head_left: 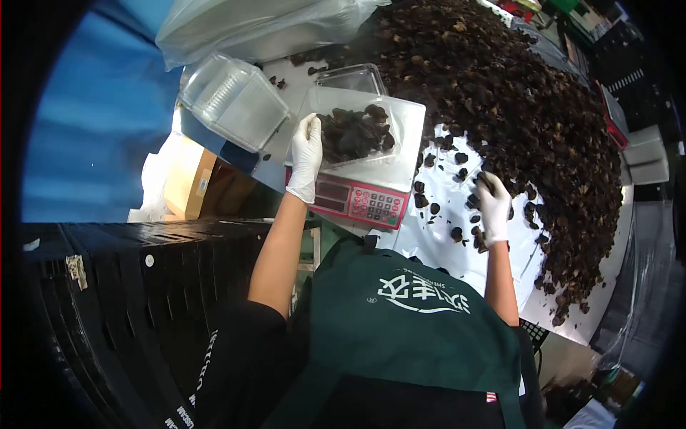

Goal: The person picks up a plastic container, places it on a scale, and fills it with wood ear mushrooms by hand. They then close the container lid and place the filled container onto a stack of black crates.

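Observation:
A clear plastic tray partly filled with dark dried fungus sits on an electronic scale with a pink keypad. My left hand, in a white glove, rests against the tray's left side with fingers over its edge. My right hand, also gloved, reaches into the edge of a big heap of dried fungus on the white table, with its fingers curled on a few pieces.
A stack of empty clear trays lies left of the scale, with another empty tray behind it. A clear plastic bag lies at the top. Black crates stand at left, beside a cardboard box. Loose fungus pieces dot the table.

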Demonstrator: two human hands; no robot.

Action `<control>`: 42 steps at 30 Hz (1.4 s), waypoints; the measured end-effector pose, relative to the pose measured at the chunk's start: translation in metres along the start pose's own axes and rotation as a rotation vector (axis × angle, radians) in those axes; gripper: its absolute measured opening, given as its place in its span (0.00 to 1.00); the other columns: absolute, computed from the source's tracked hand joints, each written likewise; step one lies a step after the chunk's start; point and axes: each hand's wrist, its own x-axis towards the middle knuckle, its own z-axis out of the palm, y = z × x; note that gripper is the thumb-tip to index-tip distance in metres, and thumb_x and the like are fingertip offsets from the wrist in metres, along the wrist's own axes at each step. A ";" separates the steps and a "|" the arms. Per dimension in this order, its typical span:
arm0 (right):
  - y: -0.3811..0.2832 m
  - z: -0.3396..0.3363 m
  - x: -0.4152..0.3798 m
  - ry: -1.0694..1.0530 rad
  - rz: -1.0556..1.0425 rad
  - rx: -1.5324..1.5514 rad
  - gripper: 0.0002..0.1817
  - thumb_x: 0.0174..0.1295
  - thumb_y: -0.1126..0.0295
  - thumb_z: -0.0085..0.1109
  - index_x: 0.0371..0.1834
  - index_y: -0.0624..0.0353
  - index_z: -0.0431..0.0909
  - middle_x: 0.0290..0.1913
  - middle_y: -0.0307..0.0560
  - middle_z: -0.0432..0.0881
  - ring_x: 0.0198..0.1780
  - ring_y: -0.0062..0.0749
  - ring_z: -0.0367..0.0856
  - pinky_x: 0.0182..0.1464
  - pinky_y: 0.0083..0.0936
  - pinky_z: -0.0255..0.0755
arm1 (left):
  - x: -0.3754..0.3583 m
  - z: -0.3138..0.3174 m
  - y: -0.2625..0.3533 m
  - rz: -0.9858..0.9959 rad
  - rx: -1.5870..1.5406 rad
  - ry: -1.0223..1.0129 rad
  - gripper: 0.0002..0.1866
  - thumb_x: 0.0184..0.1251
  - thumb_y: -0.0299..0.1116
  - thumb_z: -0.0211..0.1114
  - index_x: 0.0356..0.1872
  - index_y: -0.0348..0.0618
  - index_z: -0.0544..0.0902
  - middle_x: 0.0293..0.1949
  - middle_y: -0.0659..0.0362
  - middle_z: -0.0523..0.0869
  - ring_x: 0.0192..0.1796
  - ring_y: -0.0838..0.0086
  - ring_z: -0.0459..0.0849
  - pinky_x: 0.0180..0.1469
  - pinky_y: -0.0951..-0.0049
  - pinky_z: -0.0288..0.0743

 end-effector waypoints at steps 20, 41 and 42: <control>-0.105 0.098 0.053 -0.253 -0.128 0.249 0.17 0.64 0.74 0.63 0.56 0.62 0.81 0.44 0.45 0.88 0.39 0.21 0.82 0.44 0.20 0.76 | -0.029 -0.011 0.012 -0.119 -0.145 0.068 0.18 0.78 0.37 0.59 0.60 0.35 0.77 0.53 0.57 0.82 0.55 0.77 0.79 0.58 0.77 0.72; 0.004 0.062 -0.024 -0.397 -0.178 -0.573 0.17 0.52 0.63 0.69 0.45 0.56 0.85 0.38 0.53 0.84 0.43 0.49 0.82 0.48 0.39 0.75 | -0.045 -0.033 -0.013 -0.180 -0.126 0.106 0.16 0.77 0.33 0.59 0.60 0.39 0.78 0.54 0.60 0.84 0.57 0.78 0.80 0.57 0.76 0.74; -0.020 0.070 -0.036 -0.473 -0.072 -0.609 0.16 0.52 0.63 0.69 0.43 0.57 0.85 0.38 0.54 0.84 0.41 0.50 0.83 0.46 0.40 0.76 | -0.045 -0.030 -0.010 -0.179 -0.127 0.102 0.16 0.77 0.33 0.59 0.60 0.39 0.78 0.54 0.60 0.84 0.57 0.78 0.80 0.57 0.76 0.74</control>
